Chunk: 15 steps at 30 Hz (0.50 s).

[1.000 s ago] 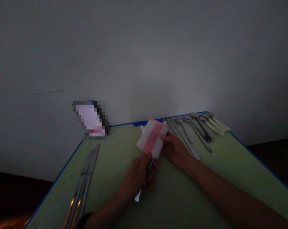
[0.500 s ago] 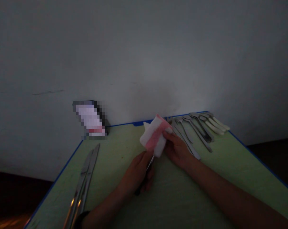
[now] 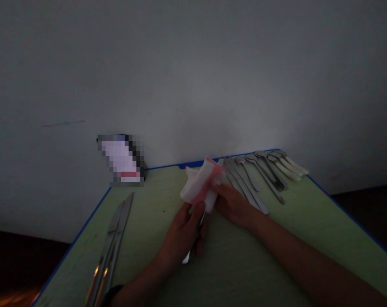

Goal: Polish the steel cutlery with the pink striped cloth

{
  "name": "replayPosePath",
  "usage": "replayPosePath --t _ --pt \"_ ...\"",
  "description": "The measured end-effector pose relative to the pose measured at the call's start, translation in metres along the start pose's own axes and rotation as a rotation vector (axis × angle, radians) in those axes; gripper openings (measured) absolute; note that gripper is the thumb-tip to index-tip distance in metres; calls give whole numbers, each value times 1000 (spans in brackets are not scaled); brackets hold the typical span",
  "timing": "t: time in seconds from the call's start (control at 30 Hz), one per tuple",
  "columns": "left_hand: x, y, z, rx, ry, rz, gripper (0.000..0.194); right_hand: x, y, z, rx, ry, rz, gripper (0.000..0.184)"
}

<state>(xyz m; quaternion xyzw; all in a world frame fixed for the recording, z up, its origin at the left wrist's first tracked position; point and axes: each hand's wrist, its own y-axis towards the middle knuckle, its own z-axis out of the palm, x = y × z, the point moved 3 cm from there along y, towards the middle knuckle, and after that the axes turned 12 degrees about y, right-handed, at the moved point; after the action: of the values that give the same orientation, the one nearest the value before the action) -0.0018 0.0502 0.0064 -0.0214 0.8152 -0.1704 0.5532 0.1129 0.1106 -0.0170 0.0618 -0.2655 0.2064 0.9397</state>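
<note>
1. Just changed: the pink-and-white striped cloth [image 3: 199, 183], spread fairly flat half a second ago, is now creased and bunched, and sits slightly lower. I read that as the cloth being squeezed closer round the piece inside it, the handling still under way.
2. Metal utensil [image 3: 187, 257]: its bright handle end sticks out below the cloth, pointing down-left. That end looked dark half a second ago; possibly a turn in the grip. The rest is covered; I cannot tell knife, fork or spoon.
3. Left hand [image 3: 183, 226]: at the cloth's lower edge, thumb upon it, gripping the utensil's handle.
4. Right hand [image 3: 233, 202]: at the cloth's right side, pinching it between thumb and fingers, some hidden.
5. Containers: none that I can make out. The cloth alone wraps anything; other pieces lie straight on the pale green tabletop [image 3: 151, 213].
6. Left of the cloth, well apart: two table knives [image 3: 117, 239], side by side. Right of it: a row of metal cutlery [image 3: 269, 183], then white-handled pieces [image 3: 286, 170] farthest off.
</note>
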Motion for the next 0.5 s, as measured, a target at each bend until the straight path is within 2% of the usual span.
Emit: replayPosePath --t 0.13,0.23,0.37,0.5 --pt "2 2 0 4 50 17 35 1 0 3 -36 43 6 21" --pt "3 3 0 36 60 36 29 4 3 4 -56 124 -61 22" --pt "1 3 1 99 139 77 30 8 6 -4 -201 200 -215 16" --pt "2 0 4 138 233 98 30 8 7 -12 -288 225 -249 19"
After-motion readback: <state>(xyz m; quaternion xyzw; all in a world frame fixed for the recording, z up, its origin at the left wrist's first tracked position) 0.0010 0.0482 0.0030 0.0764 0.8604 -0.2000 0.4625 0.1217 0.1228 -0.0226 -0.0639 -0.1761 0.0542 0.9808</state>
